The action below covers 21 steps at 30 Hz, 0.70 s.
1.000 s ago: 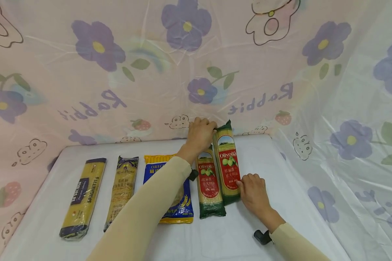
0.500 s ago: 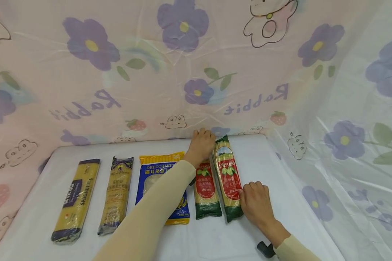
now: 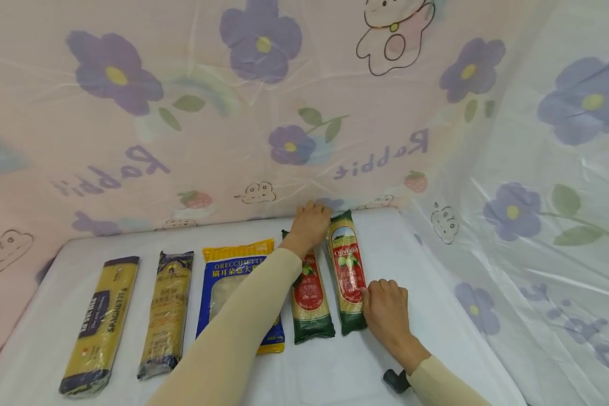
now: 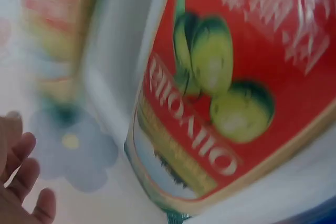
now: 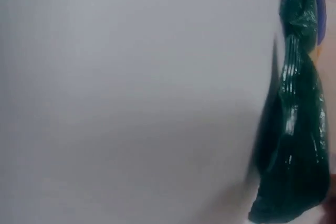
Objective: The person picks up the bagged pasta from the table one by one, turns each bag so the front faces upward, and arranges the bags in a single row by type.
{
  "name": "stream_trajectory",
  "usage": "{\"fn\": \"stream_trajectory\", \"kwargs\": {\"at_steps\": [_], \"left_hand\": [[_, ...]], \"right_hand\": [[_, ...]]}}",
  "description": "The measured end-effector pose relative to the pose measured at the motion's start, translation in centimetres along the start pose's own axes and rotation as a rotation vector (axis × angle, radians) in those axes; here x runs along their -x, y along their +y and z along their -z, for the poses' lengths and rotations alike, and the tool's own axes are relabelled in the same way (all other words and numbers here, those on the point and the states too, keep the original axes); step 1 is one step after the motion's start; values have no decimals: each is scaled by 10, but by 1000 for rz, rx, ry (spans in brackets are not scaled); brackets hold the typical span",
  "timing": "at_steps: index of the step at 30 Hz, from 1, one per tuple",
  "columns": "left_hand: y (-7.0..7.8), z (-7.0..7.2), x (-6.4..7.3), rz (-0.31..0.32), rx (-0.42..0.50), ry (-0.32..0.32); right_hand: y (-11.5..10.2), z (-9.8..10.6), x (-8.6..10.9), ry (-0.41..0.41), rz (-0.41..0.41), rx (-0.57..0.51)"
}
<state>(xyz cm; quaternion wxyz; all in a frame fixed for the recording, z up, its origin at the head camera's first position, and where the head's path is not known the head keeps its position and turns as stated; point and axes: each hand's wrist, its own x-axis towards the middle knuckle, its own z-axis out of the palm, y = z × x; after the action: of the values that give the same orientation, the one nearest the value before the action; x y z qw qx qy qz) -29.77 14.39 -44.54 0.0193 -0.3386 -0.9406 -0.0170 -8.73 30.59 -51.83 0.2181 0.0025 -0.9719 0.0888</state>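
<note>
Two red-labelled Olivoilà spaghetti packs with green ends lie side by side on the white table. My left hand (image 3: 309, 226) is over the top of the left Olivoilà pack (image 3: 310, 301), close to the upper end of the right Olivoilà pack (image 3: 348, 270). The left wrist view shows its fingers (image 4: 23, 169) loosely bent, apart from both packs. My right hand (image 3: 387, 310) holds the lower right edge of the right spaghetti pack, thumb against the wrapper. Up close in the right wrist view is a green pack end (image 5: 294, 145); most of that hand is outside the view.
Further left lie a blue and yellow orecchiette bag (image 3: 233, 268), partly under my left sleeve, a slim yellow pasta pack (image 3: 167, 313) and a yellow spaghetti pack (image 3: 101, 324). A flower-printed curtain (image 3: 208, 141) rises behind and beside the white table (image 3: 426, 270).
The right spaghetti pack has come down onto the table and apart from its neighbour, both hands moving with it. My left hand has loosened from its upper end. The head view has shifted right.
</note>
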Motion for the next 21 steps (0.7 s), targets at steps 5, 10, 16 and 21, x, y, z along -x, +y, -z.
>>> {"fn": "stream_trajectory", "kwargs": {"at_steps": [5,10,16,21], "left_hand": [[16,-4,23,-66,5,-167],[41,-15,50,-158,-35,-279],[55,-26,66,-160,-79,-325],[50,-24,79,-146,-37,-271]], "right_hand": [[6,-2,-7,-139,-68,80],[13,2,-16,-333,-57,21],[16,6,-34,-456,-22,23],[18,13,-39,-465,-73,30]]}}
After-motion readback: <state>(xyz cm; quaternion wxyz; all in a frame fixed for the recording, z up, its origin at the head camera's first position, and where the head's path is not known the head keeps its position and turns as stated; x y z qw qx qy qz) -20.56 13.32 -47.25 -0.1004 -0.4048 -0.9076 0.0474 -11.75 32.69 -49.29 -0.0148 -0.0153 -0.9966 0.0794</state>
